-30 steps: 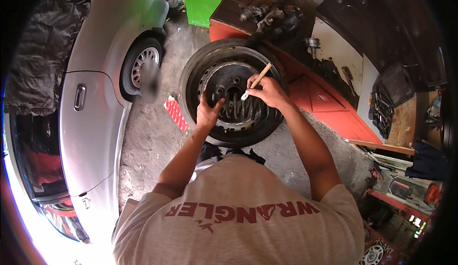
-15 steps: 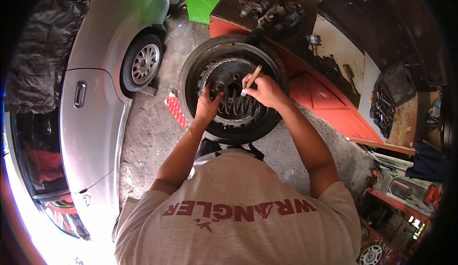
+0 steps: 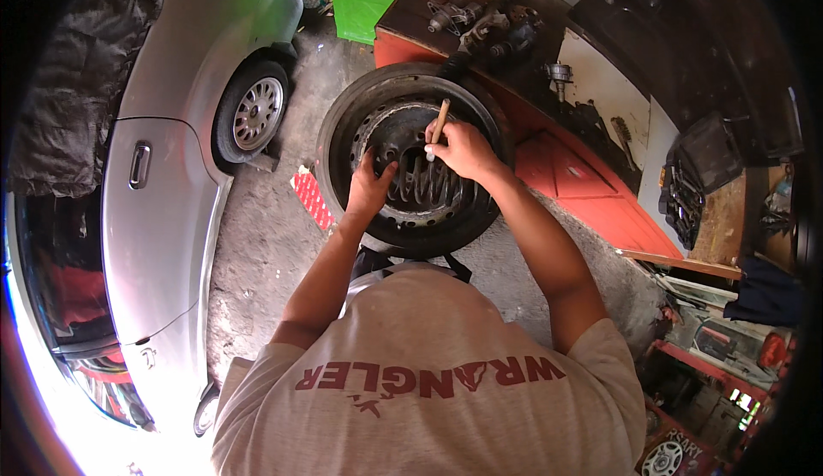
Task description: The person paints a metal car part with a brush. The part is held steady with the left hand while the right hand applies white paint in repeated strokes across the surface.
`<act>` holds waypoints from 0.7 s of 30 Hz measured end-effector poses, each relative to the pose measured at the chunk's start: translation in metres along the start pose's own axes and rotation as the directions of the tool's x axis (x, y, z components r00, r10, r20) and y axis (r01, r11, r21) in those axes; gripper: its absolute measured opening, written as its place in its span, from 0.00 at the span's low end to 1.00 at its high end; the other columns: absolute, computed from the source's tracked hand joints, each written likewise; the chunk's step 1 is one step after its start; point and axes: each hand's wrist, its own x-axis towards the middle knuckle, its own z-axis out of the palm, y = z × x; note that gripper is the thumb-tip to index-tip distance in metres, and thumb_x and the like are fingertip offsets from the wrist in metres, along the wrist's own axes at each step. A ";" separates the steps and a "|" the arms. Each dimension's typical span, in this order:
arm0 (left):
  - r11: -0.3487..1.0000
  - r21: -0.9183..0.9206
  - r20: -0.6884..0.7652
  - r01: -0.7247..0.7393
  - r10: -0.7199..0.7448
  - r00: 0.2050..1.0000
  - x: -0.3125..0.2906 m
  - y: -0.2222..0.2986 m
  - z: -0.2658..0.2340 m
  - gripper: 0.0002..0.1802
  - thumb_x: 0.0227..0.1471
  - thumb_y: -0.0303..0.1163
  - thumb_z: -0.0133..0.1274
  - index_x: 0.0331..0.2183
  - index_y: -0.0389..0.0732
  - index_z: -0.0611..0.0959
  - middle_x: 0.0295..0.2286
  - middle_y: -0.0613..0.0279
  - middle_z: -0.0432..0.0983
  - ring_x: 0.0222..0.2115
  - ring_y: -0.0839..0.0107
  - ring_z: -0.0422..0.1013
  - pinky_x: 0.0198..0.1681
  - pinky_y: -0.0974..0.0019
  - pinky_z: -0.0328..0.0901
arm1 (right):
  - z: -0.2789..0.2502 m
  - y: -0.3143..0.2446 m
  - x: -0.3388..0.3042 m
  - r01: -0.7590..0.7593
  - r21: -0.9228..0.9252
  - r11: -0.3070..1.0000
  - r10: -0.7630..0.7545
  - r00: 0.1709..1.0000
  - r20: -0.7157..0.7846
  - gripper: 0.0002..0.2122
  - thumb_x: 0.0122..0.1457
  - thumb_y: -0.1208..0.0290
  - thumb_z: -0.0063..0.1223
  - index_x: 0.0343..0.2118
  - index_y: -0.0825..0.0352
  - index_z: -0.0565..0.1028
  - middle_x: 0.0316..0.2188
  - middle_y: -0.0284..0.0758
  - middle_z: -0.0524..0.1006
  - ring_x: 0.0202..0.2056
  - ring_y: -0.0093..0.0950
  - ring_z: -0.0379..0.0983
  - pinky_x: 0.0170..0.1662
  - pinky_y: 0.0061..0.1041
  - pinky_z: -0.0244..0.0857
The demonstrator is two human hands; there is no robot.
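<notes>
A dark coil spring [image 3: 423,183] lies sideways across a tyre on a steel rim [image 3: 347,124], which is flat in front of me. My left hand [image 3: 369,187] grips the spring's left end, thumb and fingers bent around it. Above the spring's right part, my right hand [image 3: 464,149] pinches a short tan stick [image 3: 441,123] with a pale tip, held nearly upright. That pale end points down, close to the coils; whether it touches them I cannot tell.
A silver car [image 3: 167,176] stands on the left. At the right is an orange cabinet [image 3: 574,171] with greasy metal parts [image 3: 493,30] on its top and an open tool case [image 3: 686,189]. A green box [image 3: 364,4] and red-patterned cardboard [image 3: 312,197] are nearby.
My right hand has shifted slightly left, and the tan stick has turned from slanted to more upright. My left hand stays at the spring's left end.
</notes>
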 end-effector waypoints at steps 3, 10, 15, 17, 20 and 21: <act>0.999 0.052 -0.008 0.003 -0.002 1.000 -0.003 0.000 0.002 0.37 0.55 0.42 0.59 0.55 0.23 0.69 0.47 0.29 0.74 0.51 0.40 0.71 0.55 0.53 0.65 | -0.007 -0.005 -0.002 0.010 0.064 0.998 -0.024 0.977 0.214 0.09 0.53 0.68 0.63 0.34 0.64 0.78 0.31 0.40 0.81 0.37 0.40 0.79 0.42 0.38 0.69; 0.999 -0.009 0.023 0.047 -0.046 0.999 -0.007 0.005 -0.003 0.39 0.56 0.43 0.59 0.57 0.23 0.68 0.49 0.28 0.71 0.54 0.42 0.69 0.57 0.54 0.63 | -0.015 -0.020 0.002 -0.101 -0.039 0.994 0.105 0.985 0.135 0.09 0.52 0.71 0.64 0.34 0.67 0.77 0.31 0.40 0.80 0.39 0.35 0.79 0.46 0.34 0.68; 1.000 0.018 -0.023 -0.024 0.025 0.999 -0.011 0.000 -0.001 0.40 0.55 0.45 0.59 0.57 0.24 0.67 0.51 0.29 0.71 0.54 0.41 0.68 0.57 0.53 0.63 | -0.005 -0.008 -0.006 -0.028 0.085 0.996 0.017 0.992 0.127 0.09 0.53 0.71 0.63 0.35 0.67 0.77 0.30 0.39 0.81 0.38 0.35 0.80 0.45 0.35 0.69; 0.999 0.021 0.008 0.027 -0.028 1.000 -0.012 0.003 0.000 0.40 0.55 0.45 0.59 0.58 0.25 0.66 0.51 0.30 0.70 0.55 0.41 0.68 0.58 0.53 0.62 | -0.006 -0.009 -0.005 -0.058 -0.058 0.997 0.059 0.998 0.016 0.08 0.53 0.72 0.62 0.34 0.68 0.76 0.31 0.42 0.81 0.38 0.39 0.79 0.44 0.36 0.69; 0.999 0.045 0.018 0.030 -0.031 0.999 -0.013 0.000 -0.002 0.41 0.55 0.45 0.59 0.59 0.25 0.66 0.52 0.31 0.70 0.55 0.41 0.67 0.59 0.53 0.62 | -0.007 -0.016 -0.005 -0.035 -0.097 0.995 0.043 0.996 0.079 0.08 0.53 0.73 0.62 0.34 0.68 0.76 0.31 0.43 0.81 0.38 0.42 0.79 0.44 0.37 0.68; 0.998 0.052 0.016 0.022 -0.023 1.000 -0.015 -0.002 -0.002 0.41 0.55 0.45 0.59 0.59 0.26 0.66 0.53 0.31 0.69 0.56 0.42 0.67 0.59 0.53 0.62 | -0.008 -0.021 -0.009 0.035 -0.191 0.981 -0.017 0.995 0.098 0.08 0.53 0.72 0.62 0.34 0.68 0.77 0.32 0.43 0.81 0.38 0.42 0.79 0.44 0.37 0.69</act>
